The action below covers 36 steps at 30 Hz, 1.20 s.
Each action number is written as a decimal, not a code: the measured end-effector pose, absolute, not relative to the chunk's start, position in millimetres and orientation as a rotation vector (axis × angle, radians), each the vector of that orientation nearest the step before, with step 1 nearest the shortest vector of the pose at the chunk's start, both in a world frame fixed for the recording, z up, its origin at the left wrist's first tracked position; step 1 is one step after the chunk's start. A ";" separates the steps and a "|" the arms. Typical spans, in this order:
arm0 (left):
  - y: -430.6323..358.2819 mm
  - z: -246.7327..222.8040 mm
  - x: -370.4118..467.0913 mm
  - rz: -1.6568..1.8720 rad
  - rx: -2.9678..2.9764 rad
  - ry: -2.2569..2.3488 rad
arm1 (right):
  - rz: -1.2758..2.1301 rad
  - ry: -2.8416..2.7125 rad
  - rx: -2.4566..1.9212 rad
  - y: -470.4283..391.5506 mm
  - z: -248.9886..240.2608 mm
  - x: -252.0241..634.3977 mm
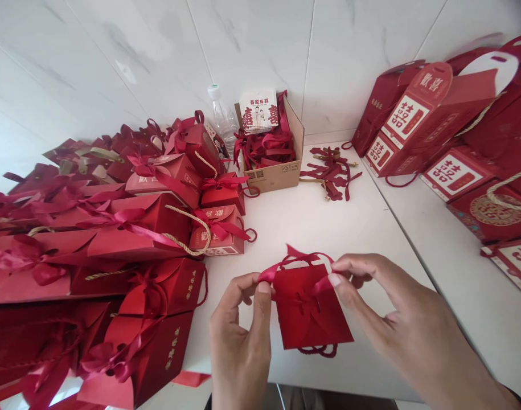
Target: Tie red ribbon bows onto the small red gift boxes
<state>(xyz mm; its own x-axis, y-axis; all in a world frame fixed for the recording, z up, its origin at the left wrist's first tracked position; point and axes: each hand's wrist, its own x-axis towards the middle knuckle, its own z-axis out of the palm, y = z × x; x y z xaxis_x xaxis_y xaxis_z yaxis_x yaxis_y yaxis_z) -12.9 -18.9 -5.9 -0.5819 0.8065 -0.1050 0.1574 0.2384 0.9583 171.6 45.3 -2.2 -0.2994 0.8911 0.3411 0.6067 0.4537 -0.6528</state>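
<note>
A small red gift box [292, 324] with cord handles stands on the white table in front of me. A pink-red satin ribbon [267, 274] passes through slits in its top and crosses there. My left hand [245, 324] pinches the ribbon at the box's left side, between thumb and forefinger. On the right side, my right hand [388, 302] holds the other part of the ribbon between thumb and fingertips. Dark red cord loops show at the box's far and near edges.
Many red boxes with ribbon bows [158, 225] crowd the left. A cardboard box [271, 179] of ribbons and cards stands by the tiled wall, beside a plastic bottle [220, 114]. Loose cords [332, 173] lie right of it. Larger red boxes [407, 122] are stacked at right.
</note>
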 end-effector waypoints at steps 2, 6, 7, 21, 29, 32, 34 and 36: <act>-20.6 -7.3 -8.7 1.418 0.907 2.000 | 0.485 -2.108 -1.183 39.3 -2.1 173.4; -21.0 -4.5 -0.8 1.446 1.049 2.112 | 0.545 -2.189 -1.048 33.9 3.3 168.5; -20.8 -3.0 1.0 1.450 1.098 2.111 | 0.568 -2.204 -1.003 34.1 4.5 165.8; -21.3 -1.3 -4.2 1.401 1.250 1.753 | 0.788 -2.176 -0.891 43.5 9.3 156.4; -18.0 1.7 -7.0 1.377 1.358 1.725 | 0.794 -2.239 -0.846 45.7 10.5 155.1; -21.0 3.0 -9.0 1.370 1.307 1.654 | 0.884 -2.220 -0.855 47.0 8.9 155.6; -22.3 3.6 -12.0 1.373 1.296 1.607 | 0.909 -2.194 -0.879 47.2 8.2 156.0; -22.2 3.6 -16.1 1.349 1.314 1.573 | 0.909 -2.192 -0.889 47.3 8.6 156.3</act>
